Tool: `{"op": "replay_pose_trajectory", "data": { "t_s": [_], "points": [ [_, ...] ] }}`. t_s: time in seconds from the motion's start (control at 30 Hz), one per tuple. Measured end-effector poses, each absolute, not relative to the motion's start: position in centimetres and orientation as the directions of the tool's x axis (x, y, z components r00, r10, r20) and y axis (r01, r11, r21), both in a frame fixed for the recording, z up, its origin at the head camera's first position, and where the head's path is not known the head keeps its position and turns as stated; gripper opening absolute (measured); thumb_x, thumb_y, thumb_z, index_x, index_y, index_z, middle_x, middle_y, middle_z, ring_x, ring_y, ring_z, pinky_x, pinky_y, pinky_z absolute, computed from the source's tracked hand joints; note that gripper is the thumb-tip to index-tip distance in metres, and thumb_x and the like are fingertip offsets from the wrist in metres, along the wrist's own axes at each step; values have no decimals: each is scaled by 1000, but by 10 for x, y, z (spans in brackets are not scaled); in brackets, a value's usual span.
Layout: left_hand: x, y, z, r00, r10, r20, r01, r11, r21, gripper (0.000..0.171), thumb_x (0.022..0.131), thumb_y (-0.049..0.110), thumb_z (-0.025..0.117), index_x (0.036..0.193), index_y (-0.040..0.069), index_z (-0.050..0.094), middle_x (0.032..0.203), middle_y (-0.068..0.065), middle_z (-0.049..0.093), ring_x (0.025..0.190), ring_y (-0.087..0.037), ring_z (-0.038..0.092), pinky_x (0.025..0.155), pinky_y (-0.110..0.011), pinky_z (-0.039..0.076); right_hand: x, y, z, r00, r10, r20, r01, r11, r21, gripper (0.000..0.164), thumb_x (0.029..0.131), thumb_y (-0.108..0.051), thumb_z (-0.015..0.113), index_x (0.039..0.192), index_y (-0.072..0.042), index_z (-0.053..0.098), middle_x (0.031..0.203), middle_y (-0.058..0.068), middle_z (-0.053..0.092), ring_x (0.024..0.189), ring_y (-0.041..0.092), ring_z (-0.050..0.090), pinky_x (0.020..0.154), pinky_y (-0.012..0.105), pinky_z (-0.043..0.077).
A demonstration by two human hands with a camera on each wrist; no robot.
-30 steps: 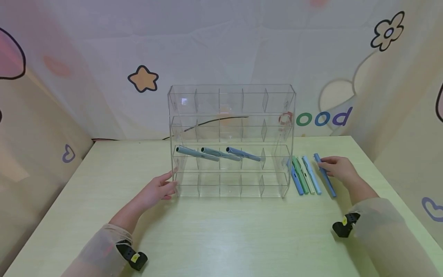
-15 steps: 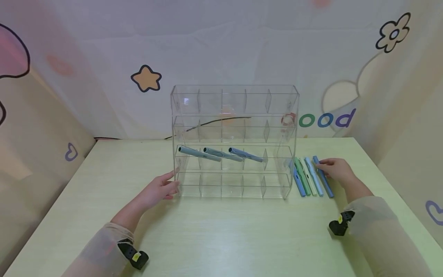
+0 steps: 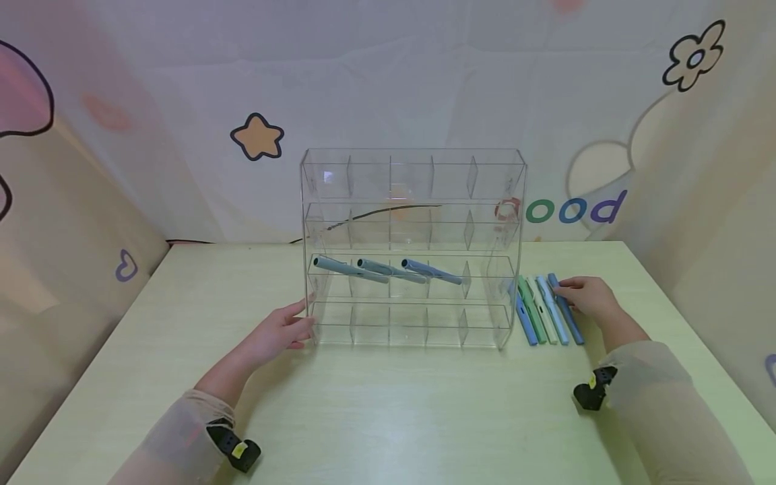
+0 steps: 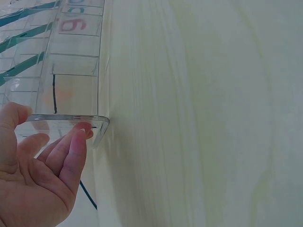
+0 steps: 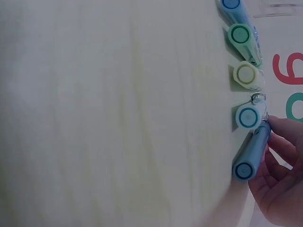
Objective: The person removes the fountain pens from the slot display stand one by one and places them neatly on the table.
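Note:
A clear acrylic rack (image 3: 412,328) with several tiers of compartments stands upright on the table. My left hand (image 3: 280,333) touches its lower left side; in the left wrist view, the thumb and fingertips (image 4: 82,126) meet the side panel. Right of the rack, my right hand (image 3: 587,296) pinches the upper end of a blue pen (image 3: 570,322) between thumb and fingers. The pen lies slanted, close beside a light blue pen (image 3: 556,320). A pale green pen (image 3: 542,313), a green pen (image 3: 531,311) and another blue pen (image 3: 525,323) complete the row.
Three bluish pens (image 3: 345,268) lie slanted across the rack's second tier from the bottom. A patterned curtain (image 3: 388,87) hangs behind the table (image 3: 388,411). A black wrist camera (image 3: 233,448) sits on the left sleeve, another wrist camera (image 3: 591,392) on the right.
My right hand has moved slightly left, bringing the blue pen up beside the light blue one. The left hand stays at the rack's side. The view has shifted a little.

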State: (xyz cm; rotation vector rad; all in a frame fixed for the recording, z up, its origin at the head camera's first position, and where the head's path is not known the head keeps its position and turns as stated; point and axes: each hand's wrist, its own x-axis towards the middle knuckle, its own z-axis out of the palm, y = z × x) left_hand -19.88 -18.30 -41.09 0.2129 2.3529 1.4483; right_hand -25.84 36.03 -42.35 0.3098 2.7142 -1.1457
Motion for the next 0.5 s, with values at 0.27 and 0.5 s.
{"op": "replay_pose_trajectory", "data": {
  "t_s": [0.27,0.5],
  "points": [
    [-200,-183,-412,-923,305,-236,-74,459,885,58,99,23,47,149,13,20,137,-30,39,111,-34,55,87,-40,50,-257,358,-422,-966,111,-233,243,695,-676,54,97,-29,48,129,15,43,126,31,45,105,36,50,90,43,47],
    [-199,-184,-412,-925,301,-231,-69,464,883,58,99,24,47,150,15,21,137,-29,40,110,-33,56,87,-40,50,-256,355,-421,-966,121,-227,245,700,-671,51,98,-27,47,127,14,45,122,30,47,103,36,50,90,43,47]
  ]
}}
